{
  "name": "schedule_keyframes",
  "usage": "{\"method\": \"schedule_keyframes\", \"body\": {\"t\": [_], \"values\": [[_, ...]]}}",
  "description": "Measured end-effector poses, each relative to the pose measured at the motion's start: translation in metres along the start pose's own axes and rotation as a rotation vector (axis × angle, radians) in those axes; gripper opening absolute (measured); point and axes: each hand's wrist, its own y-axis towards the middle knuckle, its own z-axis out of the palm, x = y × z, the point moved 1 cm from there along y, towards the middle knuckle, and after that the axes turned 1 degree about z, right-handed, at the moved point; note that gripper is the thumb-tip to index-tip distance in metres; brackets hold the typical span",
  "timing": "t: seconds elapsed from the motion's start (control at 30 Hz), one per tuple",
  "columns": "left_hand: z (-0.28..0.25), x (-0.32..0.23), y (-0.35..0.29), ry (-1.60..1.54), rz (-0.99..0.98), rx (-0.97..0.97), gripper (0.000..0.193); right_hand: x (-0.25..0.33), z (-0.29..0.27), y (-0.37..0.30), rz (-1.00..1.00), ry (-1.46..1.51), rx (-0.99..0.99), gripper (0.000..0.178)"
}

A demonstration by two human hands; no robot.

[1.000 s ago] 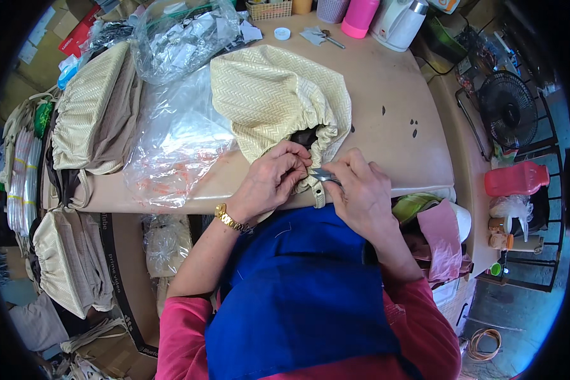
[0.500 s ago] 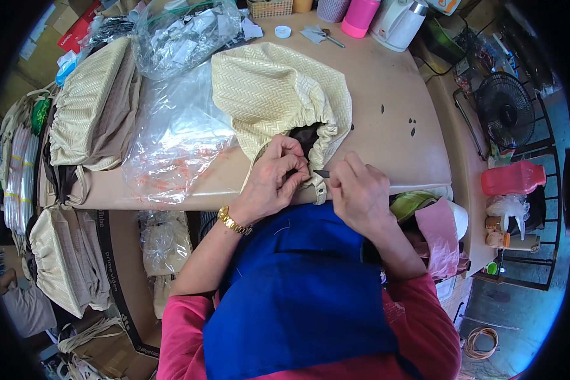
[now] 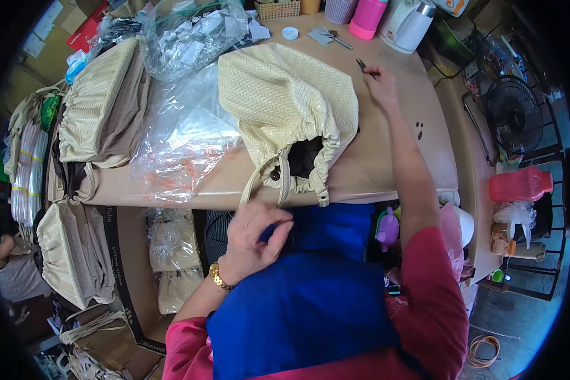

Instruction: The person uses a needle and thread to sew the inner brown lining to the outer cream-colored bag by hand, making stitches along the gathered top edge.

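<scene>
A cream bag (image 3: 285, 88) with a woven herringbone pattern lies on the table, its gathered mouth facing me and the dark lining (image 3: 305, 155) showing. A narrow strap (image 3: 284, 177) and a dark round snap (image 3: 275, 173) sit by the mouth. My left hand (image 3: 253, 235) is below the bag, over my blue apron, thumb and forefinger curled together; whatever is between them is too small to tell. Stretched out to the far right of the bag, my right hand (image 3: 381, 87) is closed on small dark thread snips (image 3: 363, 66) with their points apart.
Clear plastic sheeting (image 3: 190, 139) lies left of the bag, below a plastic bag of scraps (image 3: 196, 38). Similar cream bags (image 3: 98, 104) are stacked at the left. A white kettle (image 3: 406, 25), a pink bottle (image 3: 367, 18) and a metal tool (image 3: 341, 40) stand or lie at the back.
My right hand has moved from the bag's mouth up to the far right with the snips. My left hand has left the bag and come down toward me. The bag's opening is now uncovered.
</scene>
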Motion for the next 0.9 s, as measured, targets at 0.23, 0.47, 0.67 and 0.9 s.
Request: {"method": "schedule_keyframes", "body": {"t": [0.23,0.47,0.67,0.9], "values": [[0.010,0.019,0.058,0.312,0.084,-0.082,0.042,0.064,0.048,0.056,-0.154,-0.022,-0.039,0.019],[-0.030,0.040,-0.017,0.378,-0.053,-0.217,0.030,0.064,0.110,0.110,0.066,0.533,0.193,0.014],[-0.028,0.039,-0.016,0.254,-0.184,-0.271,0.016,0.070,0.115,0.136,-0.107,-0.012,-0.110,0.024],[-0.051,0.035,0.050,0.314,0.471,-0.245,0.020,0.013,0.089,0.114,-0.167,-0.592,-0.061,0.025]]}}
